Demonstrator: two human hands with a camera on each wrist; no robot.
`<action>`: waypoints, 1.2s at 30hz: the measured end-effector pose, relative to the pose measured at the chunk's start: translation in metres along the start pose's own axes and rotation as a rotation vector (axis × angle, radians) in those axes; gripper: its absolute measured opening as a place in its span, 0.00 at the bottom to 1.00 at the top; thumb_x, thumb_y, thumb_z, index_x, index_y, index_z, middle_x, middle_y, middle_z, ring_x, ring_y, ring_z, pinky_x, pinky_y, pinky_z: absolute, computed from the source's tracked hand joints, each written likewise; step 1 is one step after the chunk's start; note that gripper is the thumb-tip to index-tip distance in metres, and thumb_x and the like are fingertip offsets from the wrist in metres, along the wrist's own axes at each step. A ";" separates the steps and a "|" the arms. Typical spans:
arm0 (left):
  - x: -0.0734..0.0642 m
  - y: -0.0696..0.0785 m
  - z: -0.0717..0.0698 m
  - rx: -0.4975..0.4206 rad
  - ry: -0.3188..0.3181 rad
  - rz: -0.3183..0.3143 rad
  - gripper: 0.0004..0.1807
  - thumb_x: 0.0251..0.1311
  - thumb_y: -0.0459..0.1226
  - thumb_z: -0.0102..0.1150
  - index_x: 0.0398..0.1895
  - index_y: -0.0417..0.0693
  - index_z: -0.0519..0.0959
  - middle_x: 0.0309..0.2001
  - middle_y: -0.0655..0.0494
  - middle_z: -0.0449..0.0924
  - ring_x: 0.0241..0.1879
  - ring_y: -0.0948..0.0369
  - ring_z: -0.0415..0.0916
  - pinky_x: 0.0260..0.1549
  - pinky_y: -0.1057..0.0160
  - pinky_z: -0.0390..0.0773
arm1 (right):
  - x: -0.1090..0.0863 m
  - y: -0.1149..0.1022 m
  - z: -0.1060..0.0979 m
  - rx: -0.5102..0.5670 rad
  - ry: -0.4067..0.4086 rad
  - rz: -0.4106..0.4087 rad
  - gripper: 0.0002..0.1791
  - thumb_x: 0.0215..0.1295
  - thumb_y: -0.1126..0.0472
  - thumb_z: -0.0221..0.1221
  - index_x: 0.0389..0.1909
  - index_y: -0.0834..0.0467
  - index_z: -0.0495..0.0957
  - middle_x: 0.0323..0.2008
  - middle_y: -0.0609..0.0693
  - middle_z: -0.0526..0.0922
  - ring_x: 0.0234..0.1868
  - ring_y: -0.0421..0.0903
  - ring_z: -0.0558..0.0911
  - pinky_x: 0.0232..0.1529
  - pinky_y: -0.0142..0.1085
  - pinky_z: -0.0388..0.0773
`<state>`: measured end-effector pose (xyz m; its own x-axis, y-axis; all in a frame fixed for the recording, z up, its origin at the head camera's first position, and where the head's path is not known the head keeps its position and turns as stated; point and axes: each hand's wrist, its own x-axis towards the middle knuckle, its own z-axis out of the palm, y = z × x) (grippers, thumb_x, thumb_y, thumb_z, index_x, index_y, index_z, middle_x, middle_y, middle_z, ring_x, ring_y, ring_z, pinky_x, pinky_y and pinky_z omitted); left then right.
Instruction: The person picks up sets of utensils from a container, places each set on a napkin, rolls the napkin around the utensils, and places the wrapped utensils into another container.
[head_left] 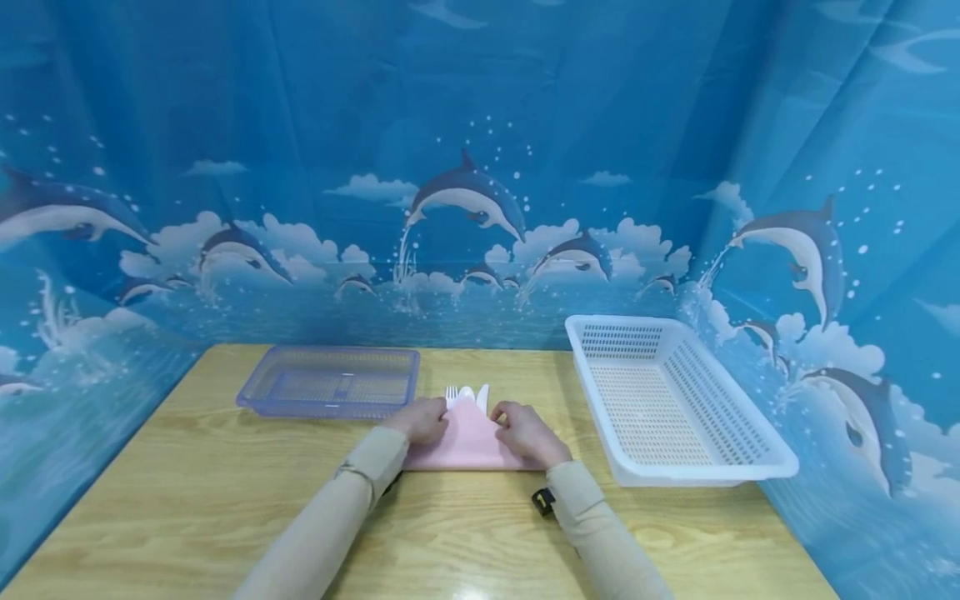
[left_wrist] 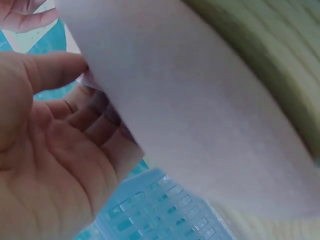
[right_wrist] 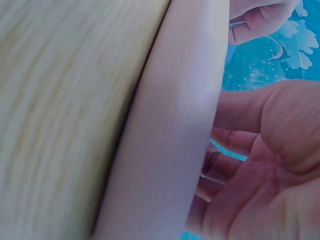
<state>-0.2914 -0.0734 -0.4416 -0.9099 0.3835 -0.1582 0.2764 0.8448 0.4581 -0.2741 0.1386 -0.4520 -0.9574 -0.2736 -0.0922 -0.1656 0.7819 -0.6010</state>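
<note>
A pink cloth napkin [head_left: 467,443] lies folded on the table, its upper part narrowing to a point. Out of its top stick the white ends of a fork [head_left: 452,394], a spoon [head_left: 467,392] and a knife [head_left: 483,397]; their lower parts are hidden under the cloth. My left hand [head_left: 422,419] pinches the napkin's left edge between thumb and fingers. On the opposite side, my right hand [head_left: 531,432] holds the right edge, thumb and curled fingers at the cloth. In both wrist views the napkin [left_wrist: 180,100] partly covers the fingertips.
A clear purple plastic basket [head_left: 255,402] stands at the back left of the wooden table [head_left: 172,483]. To the right is a larger white slotted basket [head_left: 675,475]. Behind the table hangs a blue curtain [head_left: 337,100] printed with dolphins.
</note>
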 end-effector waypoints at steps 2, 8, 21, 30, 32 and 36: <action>0.000 0.001 0.002 0.011 0.007 -0.007 0.08 0.68 0.34 0.50 0.40 0.39 0.77 0.40 0.42 0.82 0.43 0.48 0.79 0.48 0.49 0.79 | 0.000 0.000 0.000 0.005 0.004 0.004 0.12 0.64 0.68 0.58 0.48 0.59 0.77 0.34 0.52 0.79 0.32 0.44 0.76 0.33 0.34 0.75; 0.003 0.003 0.006 0.019 -0.001 -0.075 0.15 0.69 0.35 0.49 0.53 0.36 0.76 0.49 0.39 0.81 0.51 0.45 0.79 0.55 0.47 0.78 | -0.003 -0.003 0.000 -0.052 0.010 -0.064 0.13 0.65 0.67 0.59 0.50 0.60 0.77 0.38 0.54 0.81 0.36 0.47 0.78 0.39 0.40 0.79; 0.003 0.000 0.008 -0.014 0.018 -0.075 0.19 0.70 0.36 0.49 0.59 0.35 0.73 0.55 0.35 0.79 0.55 0.42 0.77 0.58 0.44 0.75 | -0.017 -0.015 0.005 -0.266 -0.199 -0.301 0.28 0.72 0.53 0.53 0.71 0.57 0.65 0.74 0.62 0.59 0.74 0.61 0.59 0.72 0.58 0.58; -0.007 0.001 0.007 -0.034 0.057 -0.030 0.21 0.69 0.35 0.50 0.61 0.33 0.70 0.54 0.33 0.78 0.54 0.41 0.78 0.56 0.43 0.76 | -0.020 -0.017 0.010 -0.292 -0.201 -0.250 0.29 0.73 0.49 0.51 0.72 0.53 0.63 0.75 0.59 0.59 0.74 0.61 0.60 0.70 0.61 0.59; -0.012 0.002 0.007 -0.040 0.074 -0.003 0.23 0.69 0.36 0.51 0.64 0.31 0.68 0.56 0.32 0.77 0.56 0.40 0.76 0.59 0.42 0.74 | -0.020 -0.017 0.011 -0.297 -0.199 -0.248 0.29 0.73 0.49 0.51 0.72 0.53 0.63 0.75 0.59 0.58 0.74 0.61 0.60 0.70 0.61 0.60; -0.024 0.004 0.010 0.026 0.132 0.077 0.26 0.67 0.36 0.55 0.64 0.30 0.68 0.56 0.29 0.75 0.57 0.38 0.75 0.60 0.41 0.73 | -0.020 -0.017 0.011 -0.306 -0.198 -0.235 0.30 0.73 0.48 0.50 0.73 0.52 0.62 0.75 0.58 0.58 0.74 0.59 0.60 0.70 0.61 0.61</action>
<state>-0.2649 -0.0758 -0.4445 -0.9179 0.3967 -0.0059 0.3536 0.8248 0.4412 -0.2500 0.1243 -0.4486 -0.8264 -0.5429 -0.1496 -0.4646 0.8074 -0.3636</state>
